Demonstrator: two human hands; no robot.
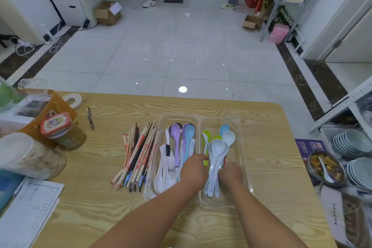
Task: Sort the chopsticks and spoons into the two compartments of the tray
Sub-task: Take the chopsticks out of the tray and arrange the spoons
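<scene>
left hand point(194, 169): I see fingers curled at the tray point(244, 159) divider, grip unclear
right hand point(231, 172): closed on white spoons point(216, 159)
chopsticks point(138, 153): piled beside tray

Both hands point(211, 171) among tray point(244, 167) spoons point(218, 151)

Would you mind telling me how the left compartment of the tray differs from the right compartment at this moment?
The left compartment holds purple, blue and white spoons; the right compartment holds green, pale blue and white ones. The left hand sits over the divider at the left compartment's edge, while the right hand reaches into the right compartment among the spoon handles. Both are clear plastic, both hold spoons only, and the chopsticks lie outside on the table.
</scene>
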